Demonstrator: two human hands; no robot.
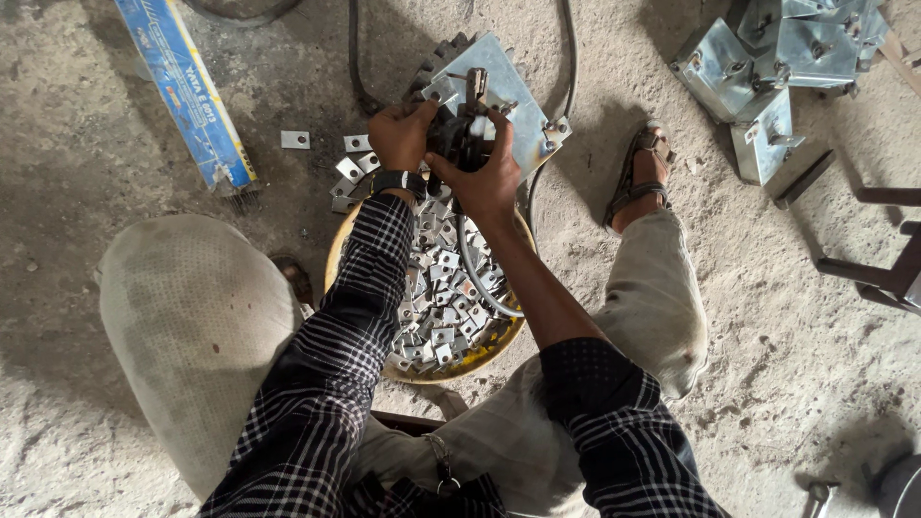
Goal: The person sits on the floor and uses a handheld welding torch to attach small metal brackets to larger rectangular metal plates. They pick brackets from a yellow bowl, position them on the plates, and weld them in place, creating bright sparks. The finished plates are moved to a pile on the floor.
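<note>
Both hands meet above the far rim of a yellow bowl [336,251] and close on one thing: a dark metal assembly [459,134] mounted on a bright galvanised plate [513,91]. The left hand [401,134] grips the assembly from its left side, fingers curled over the top edge. The right hand [487,177] clasps it from below and to the right, thumb across the dark part. Neither hand is the nearer one, since both are in contact. The plate lies tilted, one corner pointing away from the person, and its long axis runs roughly from near-left to far-right. Just what the dark part is, a clamp or a toothed piece, I cannot make out under the fingers.

The bowl sits straight below the hands, between the person's knees, and is heaped with small punched steel tabs [436,307]. A few more tabs [355,168] lie loose on the ground just left of the left wrist. A grey cable [477,278] loops across the heap.

The surface is dusty, gritty concrete floor [787,326]. A long blue carton [187,91] lies to the far left, a stack of folded sheet-metal brackets [767,67] well apart at far right, and the person's sandalled foot [641,177] rests between.
</note>
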